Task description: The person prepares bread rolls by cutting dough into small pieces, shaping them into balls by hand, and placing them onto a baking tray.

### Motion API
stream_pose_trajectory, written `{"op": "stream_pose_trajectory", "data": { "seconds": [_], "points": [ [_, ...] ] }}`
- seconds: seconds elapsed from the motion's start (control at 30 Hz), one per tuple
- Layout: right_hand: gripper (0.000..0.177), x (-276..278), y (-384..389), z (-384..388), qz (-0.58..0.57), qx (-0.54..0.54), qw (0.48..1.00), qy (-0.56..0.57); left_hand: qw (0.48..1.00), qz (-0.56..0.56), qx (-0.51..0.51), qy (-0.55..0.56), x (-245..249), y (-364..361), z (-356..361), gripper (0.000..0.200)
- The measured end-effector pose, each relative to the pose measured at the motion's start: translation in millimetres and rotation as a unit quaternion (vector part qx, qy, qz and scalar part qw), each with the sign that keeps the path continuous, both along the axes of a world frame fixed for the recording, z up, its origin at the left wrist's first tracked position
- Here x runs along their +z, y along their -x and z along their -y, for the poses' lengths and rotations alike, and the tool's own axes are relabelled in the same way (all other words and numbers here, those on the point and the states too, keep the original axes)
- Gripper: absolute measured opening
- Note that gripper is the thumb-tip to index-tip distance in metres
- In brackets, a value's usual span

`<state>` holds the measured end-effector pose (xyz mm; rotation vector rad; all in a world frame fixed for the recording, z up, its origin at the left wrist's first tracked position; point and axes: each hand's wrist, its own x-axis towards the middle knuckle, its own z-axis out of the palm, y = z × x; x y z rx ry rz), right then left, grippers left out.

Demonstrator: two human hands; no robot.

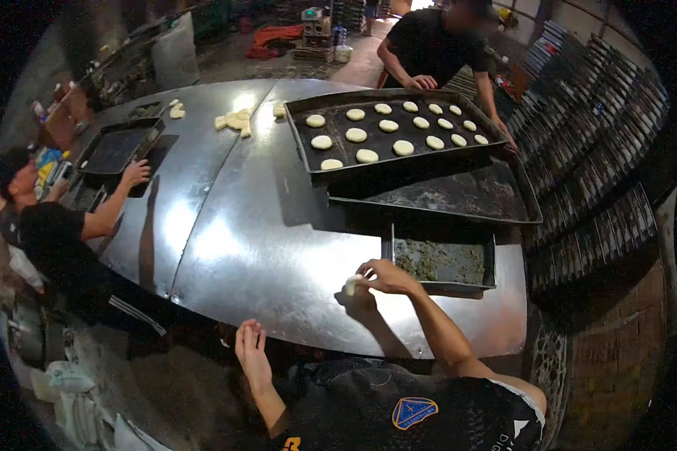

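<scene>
My right hand (390,276) pinches a small piece of pale dough (352,285) over the near part of the metal table (263,248). Just beyond that hand lies a rectangular pan (491,263) with a crumbly greenish filling (440,259) spread over its bottom. My left hand (253,355) is raised at the table's near edge, fingers stretched out, with nothing visible in it. A large dark tray (399,167) farther back carries several rows of flat round dough pieces (403,147). It rests partly over another dark tray (466,188).
A co-worker (436,49) stands behind the large tray, hands at its far side. At left, another person (60,225) reaches to a smaller dark tray (116,149). Dough lumps (237,121) lie on the table's far side. Stacked trays (587,120) line the right.
</scene>
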<state>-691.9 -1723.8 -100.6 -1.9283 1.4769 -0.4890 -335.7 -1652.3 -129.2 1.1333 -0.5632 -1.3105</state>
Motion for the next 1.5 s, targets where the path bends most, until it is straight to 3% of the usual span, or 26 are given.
{"op": "stream_pose_trajectory", "data": {
  "seconds": [0.07,0.2,0.67,0.8,0.87,0.97,1.03,1.07,1.1,1.13,1.17,1.2,1.27,1.3,1.37,1.4,1.5],
  "points": [
    [0.032,30,12,3,0.042,-0.038,0.998,-0.026,0.999,-0.023,0.034,-0.028,-7,-5,-12,0.027],
    [0.032,76,21,10,0.056,-0.182,0.981,0.029,0.997,-0.022,0.073,-0.03,-5,-9,-25,0.027],
    [0.031,78,25,33,0.057,-0.145,0.985,0.076,0.987,-0.024,0.157,-0.005,-6,-27,-50,0.033],
    [0.028,86,35,54,0.085,-0.19,0.973,0.1,0.983,-0.03,0.183,-0.015,-18,-29,-67,0.033],
    [0.027,79,44,78,0.08,-0.189,0.96,0.188,0.978,-0.041,0.201,-0.031,-28,-30,-73,0.033],
    [0.026,69,49,120,0.053,-0.205,0.954,0.214,0.976,-0.037,0.213,-0.037,-22,-24,-77,0.034],
    [0.027,47,52,150,-0.006,-0.183,0.917,0.354,0.976,-0.033,0.213,-0.038,-14,-18,-74,0.035],
    [0.027,34,55,159,-0.004,-0.182,0.917,0.354,0.976,-0.03,0.214,-0.038,-11,-15,-71,0.035],
    [0.034,22,59,168,-0.06,-0.117,0.969,0.21,0.975,-0.028,0.216,-0.037,-10,-14,-67,0.035],
    [0.042,13,63,177,-0.116,-0.047,0.99,0.062,0.977,-0.021,0.209,-0.04,-8,-13,-60,0.035],
    [0.056,0,68,179,-0.094,-0.074,0.989,0.089,0.978,-0.011,0.202,-0.042,-5,-14,-52,0.035],
    [0.056,7,63,171,-0.09,-0.074,0.989,0.091,0.978,-0.008,0.202,-0.039,-1,-15,-40,0.035],
    [0.044,48,52,136,-0.009,-0.195,0.97,0.144,0.985,0.07,0.158,-0.024,7,-16,-14,0.033],
    [0.044,50,49,123,-0.008,-0.2,0.97,0.139,0.985,0.074,0.153,-0.027,12,-15,4,0.033],
    [0.031,51,43,97,0.087,-0.248,0.909,0.323,0.985,0.156,0.077,-0.002,21,-8,56,0.032],
    [0.02,61,36,79,0.097,-0.282,0.913,0.277,0.981,0.193,0.036,0.006,26,-3,83,0.033],
    [0.02,50,19,42,0.148,-0.28,0.907,0.278,0.965,0.24,-0.11,0.006,23,20,176,0.036]
  ]
}}
